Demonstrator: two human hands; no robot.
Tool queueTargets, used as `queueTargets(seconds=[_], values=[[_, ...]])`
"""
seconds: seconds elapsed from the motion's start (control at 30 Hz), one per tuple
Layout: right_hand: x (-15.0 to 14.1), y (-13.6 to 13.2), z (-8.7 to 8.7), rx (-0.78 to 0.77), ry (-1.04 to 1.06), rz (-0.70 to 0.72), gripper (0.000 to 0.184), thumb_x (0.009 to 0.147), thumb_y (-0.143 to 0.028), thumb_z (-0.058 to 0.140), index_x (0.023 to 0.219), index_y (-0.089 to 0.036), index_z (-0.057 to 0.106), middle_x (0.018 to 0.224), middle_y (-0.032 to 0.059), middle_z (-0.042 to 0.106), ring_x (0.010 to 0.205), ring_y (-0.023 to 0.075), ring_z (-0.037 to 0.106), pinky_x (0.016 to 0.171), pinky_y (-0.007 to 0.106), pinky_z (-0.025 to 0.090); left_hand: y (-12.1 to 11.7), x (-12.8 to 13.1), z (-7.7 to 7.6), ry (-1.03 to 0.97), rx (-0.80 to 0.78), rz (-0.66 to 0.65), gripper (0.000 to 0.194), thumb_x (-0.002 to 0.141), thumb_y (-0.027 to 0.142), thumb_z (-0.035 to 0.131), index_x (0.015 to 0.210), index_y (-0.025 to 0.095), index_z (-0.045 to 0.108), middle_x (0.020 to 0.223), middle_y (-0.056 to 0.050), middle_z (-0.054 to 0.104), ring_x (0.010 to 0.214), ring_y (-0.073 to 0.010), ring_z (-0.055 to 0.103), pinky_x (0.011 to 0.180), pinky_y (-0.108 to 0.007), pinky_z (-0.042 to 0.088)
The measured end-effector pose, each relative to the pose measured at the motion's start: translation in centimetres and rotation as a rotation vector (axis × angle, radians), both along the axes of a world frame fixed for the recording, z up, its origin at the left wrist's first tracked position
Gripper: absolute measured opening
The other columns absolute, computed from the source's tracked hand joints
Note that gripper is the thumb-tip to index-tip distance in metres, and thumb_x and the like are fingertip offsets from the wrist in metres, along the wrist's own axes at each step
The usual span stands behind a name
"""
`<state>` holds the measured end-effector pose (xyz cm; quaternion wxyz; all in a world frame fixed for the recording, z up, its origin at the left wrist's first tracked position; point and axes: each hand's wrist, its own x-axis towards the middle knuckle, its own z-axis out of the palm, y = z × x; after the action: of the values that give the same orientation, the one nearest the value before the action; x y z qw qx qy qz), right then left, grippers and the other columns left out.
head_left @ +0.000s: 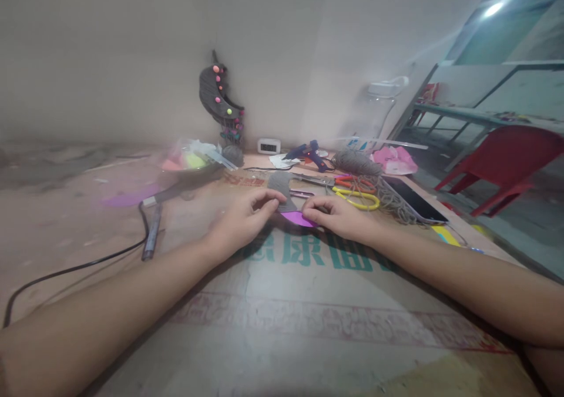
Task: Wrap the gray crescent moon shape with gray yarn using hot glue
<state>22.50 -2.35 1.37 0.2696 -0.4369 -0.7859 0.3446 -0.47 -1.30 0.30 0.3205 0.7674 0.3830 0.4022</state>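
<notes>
Between my two hands is a crescent-shaped purple card (299,218), its upper-left part wrapped in grey yarn (279,184). My left hand (249,215) is closed, with thumb and forefinger pinching the wrapped part near where the purple begins. On the other side, my right hand (335,216) is closed on the card's purple right end, fingers curled; any yarn strand in these fingers is too small to make out. Just behind the card lie scissors with yellow handles (356,198), scissors with orange handles (355,182) and a small pinkish tool (302,194).
A cardboard sheet (264,338) covers the table. At right lie a grey yarn ball (359,162), a phone (414,200) and a pink bag (396,160). Behind stand a glue gun (311,153), a clock (268,145) and a bottle (379,112). A pen (152,232) and black cable (88,263) lie left.
</notes>
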Motion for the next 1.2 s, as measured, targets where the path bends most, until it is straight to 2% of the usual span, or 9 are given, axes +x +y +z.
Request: queueTargets(seconds=[0.3,0.43,0.57,0.63,0.7,0.87,1.0,1.1,1.2], values=[[0.3,0.3,-0.3,0.005,0.033,-0.048,0.033,0.090,-0.043,0.054,0.071,-0.017,0.059,0.062,-0.0032,0.050,0.056,0.0103,0.043,0.055,0.025,0.033,-0.1,0.1,-0.1,-0.028,-0.088,-0.008,0.025,0.091,0.036,0.051,0.098,0.019,0.069,0.085,-0.002,0.068,0.076,-0.0156,0.059,0.071,-0.028,0.045],[0.2,0.3,-0.3,0.049,-0.002,-0.053,0.031,0.090,-0.040,0.055,0.073,-0.016,0.064,0.065,-0.0009,0.059,0.060,0.0117,0.051,0.059,0.026,0.039,-0.3,0.1,0.1,-0.031,-0.093,-0.018,0.025,0.090,0.036,0.052,0.098,0.019,0.069,0.084,-0.002,0.067,0.073,-0.0151,0.057,0.069,-0.028,0.045],[0.3,0.3,-0.3,0.140,-0.016,-0.091,0.027,0.091,-0.036,0.054,0.092,-0.016,0.073,0.090,0.0057,0.073,0.082,0.0179,0.066,0.073,0.029,0.049,-0.5,0.1,0.1,-0.017,-0.142,-0.045,0.026,0.091,0.035,0.051,0.101,0.019,0.068,0.075,0.000,0.063,0.063,-0.0126,0.052,0.061,-0.026,0.042],[0.4,0.4,-0.3,0.224,0.024,-0.144,0.031,0.094,-0.036,0.051,0.105,-0.017,0.073,0.107,0.0083,0.074,0.100,0.0211,0.067,0.087,0.034,0.051,-0.6,0.1,0.2,-0.011,-0.148,-0.052,0.026,0.091,0.035,0.050,0.101,0.019,0.068,0.075,0.000,0.063,0.065,-0.0127,0.053,0.062,-0.025,0.042],[0.6,0.4,-0.3,0.297,0.044,-0.165,0.035,0.097,-0.038,0.046,0.109,-0.018,0.073,0.116,0.0094,0.072,0.111,0.0232,0.064,0.098,0.038,0.048,-0.6,0.0,0.3,0.000,-0.140,-0.055,0.026,0.091,0.033,0.048,0.100,0.019,0.068,0.079,0.000,0.064,0.069,-0.0137,0.056,0.065,-0.026,0.043],[0.6,0.3,-0.6,0.385,-0.070,-0.013,0.033,0.092,-0.046,0.057,0.109,-0.021,0.072,0.123,0.0103,0.069,0.122,0.0272,0.059,0.107,0.046,0.042,-0.8,-0.1,0.6,0.027,-0.104,-0.069,0.025,0.087,0.023,0.047,0.100,0.019,0.068,0.093,-0.003,0.068,0.084,-0.0162,0.062,0.077,-0.030,0.048],[0.4,0.0,-0.7,0.371,-0.101,0.058,0.032,0.087,-0.047,0.064,0.104,-0.021,0.068,0.127,0.0114,0.065,0.128,0.0280,0.054,0.108,0.047,0.039,-0.8,0.2,0.2,0.027,-0.025,-0.120,0.028,0.079,0.017,0.054,0.106,0.019,0.064,0.106,-0.005,0.068,0.095,-0.0182,0.065,0.087,-0.033,0.051],[0.3,-0.1,-0.4,0.298,-0.096,0.091,0.025,0.089,-0.044,0.063,0.095,-0.020,0.064,0.123,0.0105,0.064,0.124,0.0270,0.054,0.105,0.045,0.040,-0.7,0.2,-0.3,0.030,0.038,-0.158,0.029,0.080,0.018,0.056,0.109,0.020,0.061,0.110,-0.006,0.067,0.100,-0.0188,0.065,0.091,-0.034,0.051],[0.5,0.0,0.0,0.222,-0.102,0.136,0.021,0.090,-0.041,0.059,0.089,-0.020,0.059,0.112,0.0086,0.064,0.110,0.0241,0.058,0.096,0.040,0.043,-0.7,0.1,-0.5,0.069,0.090,-0.152,0.027,0.082,0.021,0.057,0.110,0.020,0.060,0.110,-0.006,0.067,0.102,-0.0188,0.065,0.092,-0.034,0.051]])
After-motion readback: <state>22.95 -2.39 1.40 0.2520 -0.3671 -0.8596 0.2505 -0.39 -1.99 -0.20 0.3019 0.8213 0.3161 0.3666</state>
